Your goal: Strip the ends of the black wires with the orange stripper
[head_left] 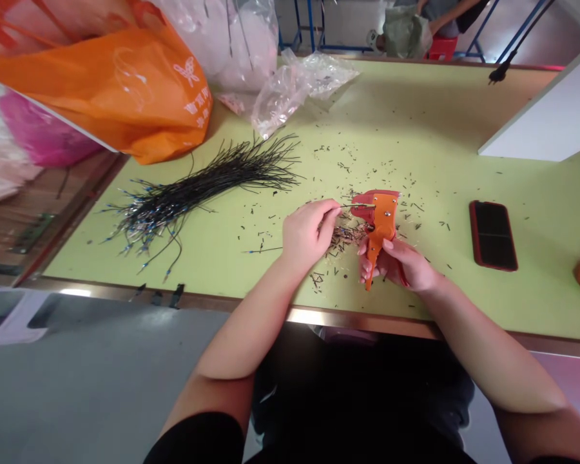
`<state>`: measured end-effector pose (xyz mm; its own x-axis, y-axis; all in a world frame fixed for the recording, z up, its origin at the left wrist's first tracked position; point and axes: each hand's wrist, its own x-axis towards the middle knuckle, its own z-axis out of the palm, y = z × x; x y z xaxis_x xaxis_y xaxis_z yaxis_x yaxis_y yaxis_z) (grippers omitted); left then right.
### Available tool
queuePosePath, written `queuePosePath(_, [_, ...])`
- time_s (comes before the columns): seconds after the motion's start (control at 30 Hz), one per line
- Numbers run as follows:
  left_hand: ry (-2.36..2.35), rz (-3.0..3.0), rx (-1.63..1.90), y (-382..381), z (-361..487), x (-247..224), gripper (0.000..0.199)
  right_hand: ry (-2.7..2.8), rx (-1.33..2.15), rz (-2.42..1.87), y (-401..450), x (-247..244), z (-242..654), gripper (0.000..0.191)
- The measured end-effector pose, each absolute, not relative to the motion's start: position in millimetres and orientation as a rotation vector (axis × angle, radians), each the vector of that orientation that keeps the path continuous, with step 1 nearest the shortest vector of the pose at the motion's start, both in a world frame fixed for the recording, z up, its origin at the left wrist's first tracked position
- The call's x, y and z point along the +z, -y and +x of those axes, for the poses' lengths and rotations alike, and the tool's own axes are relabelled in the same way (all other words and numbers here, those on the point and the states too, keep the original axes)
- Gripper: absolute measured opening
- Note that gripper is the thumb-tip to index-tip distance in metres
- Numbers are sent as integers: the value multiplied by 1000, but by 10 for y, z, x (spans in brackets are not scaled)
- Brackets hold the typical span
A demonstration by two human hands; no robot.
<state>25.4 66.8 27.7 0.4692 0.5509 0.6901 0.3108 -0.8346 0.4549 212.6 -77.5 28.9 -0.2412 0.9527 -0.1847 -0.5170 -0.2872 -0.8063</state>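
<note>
My left hand (310, 233) pinches a thin black wire (265, 249); its blue-tipped end sticks out to the left, and the other end reaches into the jaws of an orange and red wire stripper (383, 222). Wrapped round the stripper's handles is my right hand (401, 263). A bundle of black wires (207, 182) with blue and silvery ends lies on the green table (430, 135), to the left of both hands. Small black wire scraps (341, 238) are strewn under and around the tool.
An orange bag (125, 84) and clear plastic bags (290, 84) lie at the back left. On the right are a phone (493, 235), a white panel (551, 109) and a black plug (499, 72). Another person's arm (449, 16) shows beyond the table.
</note>
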Motion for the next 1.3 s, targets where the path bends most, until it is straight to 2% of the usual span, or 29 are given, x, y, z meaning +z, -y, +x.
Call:
queuePosePath(0.27, [-807,2524,1259,-684,238,266,22,824,1632,-944,765,263,2095,50])
queuePosePath(0.8, [-844,2495,1157,-711,235,223,23,850,1686,-924,738,283,2075,58])
queuePosePath(1.3, [-862,2491,1222,-659,274,219,20,1031,1353,-1021,744,161,1820,60])
